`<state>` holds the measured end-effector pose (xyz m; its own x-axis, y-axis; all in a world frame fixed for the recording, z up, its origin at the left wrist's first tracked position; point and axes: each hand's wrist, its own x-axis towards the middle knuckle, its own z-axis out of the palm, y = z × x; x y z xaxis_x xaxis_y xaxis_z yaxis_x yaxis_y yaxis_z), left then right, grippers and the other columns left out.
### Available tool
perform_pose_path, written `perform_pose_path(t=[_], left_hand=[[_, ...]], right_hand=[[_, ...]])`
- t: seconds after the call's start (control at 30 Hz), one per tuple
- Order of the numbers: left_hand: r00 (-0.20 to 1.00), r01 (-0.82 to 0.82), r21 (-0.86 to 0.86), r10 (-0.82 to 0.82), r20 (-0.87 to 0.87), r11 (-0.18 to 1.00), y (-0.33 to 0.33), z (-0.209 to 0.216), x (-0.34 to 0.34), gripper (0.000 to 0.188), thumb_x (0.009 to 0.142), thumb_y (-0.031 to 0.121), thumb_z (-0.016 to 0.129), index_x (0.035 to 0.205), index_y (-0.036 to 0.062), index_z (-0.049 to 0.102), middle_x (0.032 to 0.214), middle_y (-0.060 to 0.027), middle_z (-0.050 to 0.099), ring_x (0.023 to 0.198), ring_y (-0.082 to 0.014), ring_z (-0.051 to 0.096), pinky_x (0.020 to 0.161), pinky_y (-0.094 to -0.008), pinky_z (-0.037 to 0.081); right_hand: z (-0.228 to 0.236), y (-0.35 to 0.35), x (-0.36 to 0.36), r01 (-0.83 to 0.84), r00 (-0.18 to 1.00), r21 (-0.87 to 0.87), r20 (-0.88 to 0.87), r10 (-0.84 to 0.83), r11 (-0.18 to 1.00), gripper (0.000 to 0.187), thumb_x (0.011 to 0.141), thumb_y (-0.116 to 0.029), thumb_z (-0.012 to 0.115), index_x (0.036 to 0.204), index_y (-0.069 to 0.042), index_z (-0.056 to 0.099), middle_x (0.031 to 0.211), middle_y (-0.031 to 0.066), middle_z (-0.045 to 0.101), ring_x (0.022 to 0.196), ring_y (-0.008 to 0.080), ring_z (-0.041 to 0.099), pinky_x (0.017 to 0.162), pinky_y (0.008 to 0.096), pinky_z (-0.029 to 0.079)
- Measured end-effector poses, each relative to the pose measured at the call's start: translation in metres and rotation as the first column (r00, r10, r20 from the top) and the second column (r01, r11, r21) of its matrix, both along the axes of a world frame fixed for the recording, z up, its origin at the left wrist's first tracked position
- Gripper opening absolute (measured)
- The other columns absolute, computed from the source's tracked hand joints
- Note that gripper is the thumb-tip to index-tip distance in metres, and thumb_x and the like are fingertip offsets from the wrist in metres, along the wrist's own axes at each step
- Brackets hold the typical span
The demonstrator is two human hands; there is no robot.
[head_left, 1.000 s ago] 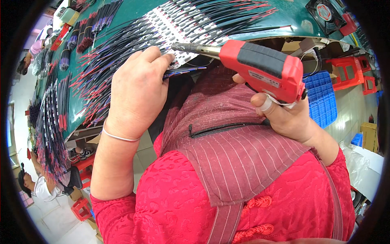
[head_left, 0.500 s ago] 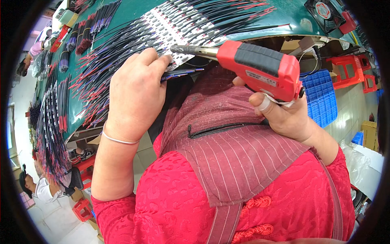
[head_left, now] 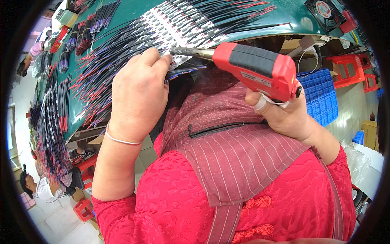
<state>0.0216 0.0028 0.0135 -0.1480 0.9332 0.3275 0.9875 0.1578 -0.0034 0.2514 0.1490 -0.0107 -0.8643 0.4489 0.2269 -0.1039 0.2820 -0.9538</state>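
Note:
My right hand [head_left: 284, 116] is wrapped round a red and black soldering gun [head_left: 256, 67], a white wrap on its thumb. The gun's dark metal tip [head_left: 183, 51] points left and reaches the edge of the white circuit-board panel [head_left: 177, 37]. Close beside that tip, my left hand [head_left: 140, 87] is closed, back upward, on a bunch of thin black and blue wires [head_left: 185, 73]. Their ends stick out to the right of the fingers. The fingertips are hidden behind the hand. Rows of black wires with red ends [head_left: 101, 67] spread from both sides of the panel.
The panel lies on a green table [head_left: 302, 24]. A black fan [head_left: 323, 15] stands at the far right, and a blue plastic basket [head_left: 323, 97] sits below. Bundled wires [head_left: 84, 35] lie at the far left; more wired strips [head_left: 50, 134] hang off the left edge. Another person [head_left: 44, 189] is at lower left.
The soldering gun has shifted slightly left, with its tip still by the panel edge. My left hand has moved a little to the right with the wires.

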Motion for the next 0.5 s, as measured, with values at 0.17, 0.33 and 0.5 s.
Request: perform_pose_path(t=[0.17, 0.33, 0.5], left_hand=[[1.0, -0.016, 0.004, 0.016, -0.004, 1.0, 0.0, -0.001, 0.002, 0.035, 0.07, -0.003, 0.067, 0.103, 0.0062, 0.07, 0.087, -0.0102, 0.058, 0.082, -0.0308, 0.061, 0.071, -0.0402, 0.05], [1.0, -0.016, -0.01, 0.016, 0.013, 1.0, 0.0, 0.0, 0.001, 0.036, 0.07, -0.003, 0.068, 0.105, 0.0066, 0.069, 0.087, -0.01, 0.058, 0.081, -0.0308, 0.061, 0.071, -0.0402, 0.05], [1.0, -0.025, -0.023, 0.024, -0.019, 0.999, 0.001, 0.002, 0.003, 0.033, 0.067, -0.001, 0.067, 0.1, 0.0043, 0.071, 0.086, -0.0088, 0.06, 0.082, -0.028, 0.062, 0.073, -0.0381, 0.052]], right_hand=[[0.003, 0.001, 0.001, -0.014, 0.999, -0.104, 0.05, 0.019, 0.994, 0.03, 0.089, -0.004, 0.071, 0.117, 0.0, 0.062, 0.094, 0.0069, 0.071, 0.089, 0.0114, 0.067, 0.08, 0.0271, 0.055], [-0.009, 0.003, -0.004, -0.044, 0.997, 0.027, -0.069, 0.046, 0.999, 0.031, 0.091, -0.003, 0.069, 0.121, 0.0, 0.061, 0.102, 0.0082, 0.071, 0.092, 0.0119, 0.068, 0.082, 0.0275, 0.055], [-0.008, 0.003, -0.001, -0.08, 0.984, -0.171, -0.169, 0.051, 0.982, 0.039, 0.091, 0.002, 0.067, 0.128, -0.001, 0.058, 0.118, 0.0094, 0.068, 0.106, 0.0143, 0.065, 0.092, 0.0274, 0.052]])
